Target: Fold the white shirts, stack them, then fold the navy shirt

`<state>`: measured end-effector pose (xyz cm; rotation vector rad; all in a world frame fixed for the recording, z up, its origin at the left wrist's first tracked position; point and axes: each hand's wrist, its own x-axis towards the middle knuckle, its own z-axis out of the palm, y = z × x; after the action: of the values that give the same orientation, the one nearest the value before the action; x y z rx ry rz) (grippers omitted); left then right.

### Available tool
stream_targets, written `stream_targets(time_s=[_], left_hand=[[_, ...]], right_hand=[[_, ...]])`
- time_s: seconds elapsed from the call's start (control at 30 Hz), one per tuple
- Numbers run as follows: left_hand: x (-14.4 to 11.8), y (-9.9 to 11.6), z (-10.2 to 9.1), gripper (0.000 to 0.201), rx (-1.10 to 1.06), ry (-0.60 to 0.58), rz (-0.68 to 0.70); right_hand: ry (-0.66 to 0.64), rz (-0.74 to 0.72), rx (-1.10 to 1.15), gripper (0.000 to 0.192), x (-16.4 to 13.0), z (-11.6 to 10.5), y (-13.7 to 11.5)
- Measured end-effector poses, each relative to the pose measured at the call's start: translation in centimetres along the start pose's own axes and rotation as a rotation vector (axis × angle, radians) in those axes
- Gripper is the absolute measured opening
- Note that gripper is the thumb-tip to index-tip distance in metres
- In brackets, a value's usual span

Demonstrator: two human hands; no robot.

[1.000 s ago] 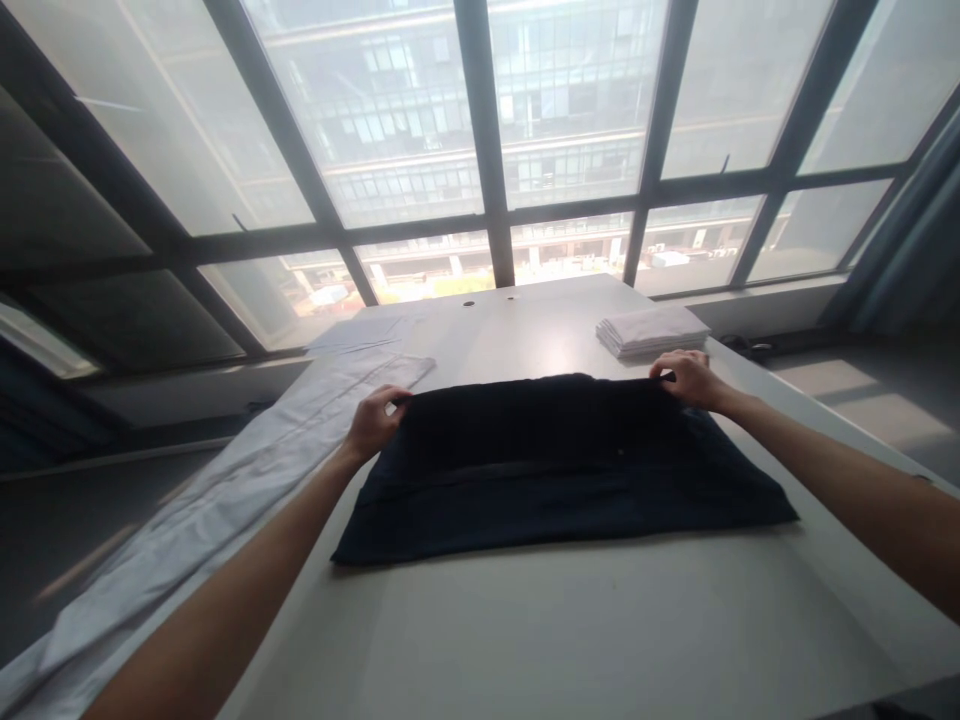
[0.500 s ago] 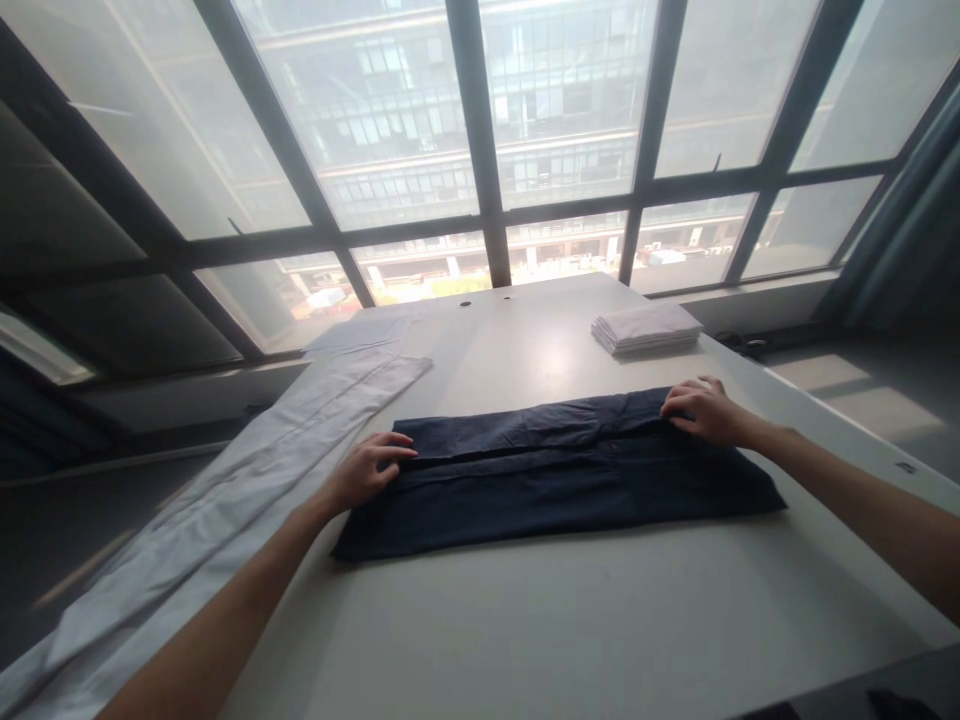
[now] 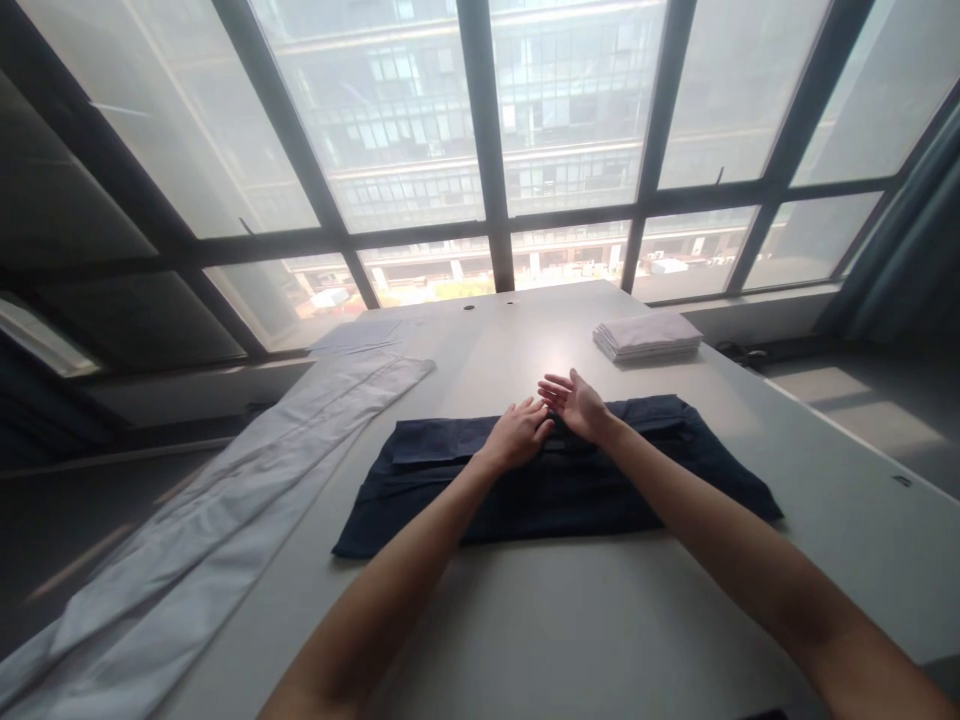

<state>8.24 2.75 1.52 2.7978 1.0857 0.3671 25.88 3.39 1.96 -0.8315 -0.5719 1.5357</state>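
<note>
A dark navy cloth [image 3: 427, 490], its far edge folded over toward me, lies across the white table. My left hand [image 3: 517, 432] rests palm down on the folded strip near the middle, fingers stretched out. Close beside it, my right hand [image 3: 576, 405] is turned partly palm up, its fingers spread over the cloth's far edge. The fingertips of both hands nearly meet. Neither hand grips anything. My forearms hide parts of the cloth's near half.
Long white fabric [image 3: 247, 500] runs down the left side of the table [image 3: 540, 620]. A stack of folded white cloths [image 3: 646, 338] sits at the back right. Some thin pale sheets [image 3: 356, 337] lie at the far left. Tall windows [image 3: 405, 130] stand beyond.
Both hands have let go of the cloth's two ends and come together at its middle. Their fingers have opened. The cloth stays in about the same place.
</note>
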Motion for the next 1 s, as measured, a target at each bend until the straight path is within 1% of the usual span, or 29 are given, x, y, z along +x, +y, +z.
stream_targets(time_s=[0.07, 0.13, 0.2, 0.27, 0.37, 0.43, 0.5, 0.6, 0.67, 0.7, 0.8, 1.0], left_hand=[[0.3, 0.3, 1.4, 0.058, 0.003, -0.076, -0.039], [0.0, 0.2, 2.4, 0.069, 0.011, -0.113, -0.048], [-0.3, 0.0, 2.7, 0.074, 0.021, -0.124, -0.041], [-0.5, -0.1, 2.7, 0.075, 0.025, -0.140, -0.032], [-0.5, 0.0, 2.3, 0.076, 0.037, -0.152, -0.025], [-0.5, 0.1, 2.1, 0.075, 0.042, -0.160, -0.030], [-0.5, 0.1, 2.0, 0.075, 0.039, -0.170, -0.038], [-0.5, 0.0, 2.2, 0.075, 0.020, -0.173, -0.042], [-0.4, 0.0, 2.3, 0.076, 0.011, -0.168, -0.040], [-0.4, -0.1, 2.3, 0.076, 0.008, -0.165, -0.040], [-0.4, 0.0, 2.3, 0.073, 0.004, -0.150, -0.042], [-1.1, 0.3, 2.2, 0.064, -0.001, -0.078, -0.040]], right_hand=[[0.085, 0.032, 0.071, 0.047, 0.8, 0.0, 1.3], [0.120, 0.044, 0.129, 0.047, 1.2, -0.8, 2.0], [0.122, 0.047, 0.183, 0.048, 1.3, -1.7, 2.1], [0.116, 0.064, 0.226, 0.047, 1.3, -2.5, 1.7], [0.112, 0.091, 0.244, 0.047, 1.0, -4.1, 0.2], [0.137, 0.080, 0.247, 0.048, 0.6, -6.0, -1.4], [0.199, 0.030, 0.266, 0.048, 0.1, -8.6, -3.4], [0.308, -0.084, 0.360, 0.052, -0.6, -12.7, -6.1], [0.346, -0.152, 0.420, 0.055, -1.0, -14.6, -7.2], [0.361, -0.175, 0.439, 0.056, -1.0, -15.2, -7.4], [0.381, -0.200, 0.448, 0.055, -1.1, -15.6, -7.5], [0.368, -0.193, 0.416, 0.055, -1.2, -15.0, -7.2]])
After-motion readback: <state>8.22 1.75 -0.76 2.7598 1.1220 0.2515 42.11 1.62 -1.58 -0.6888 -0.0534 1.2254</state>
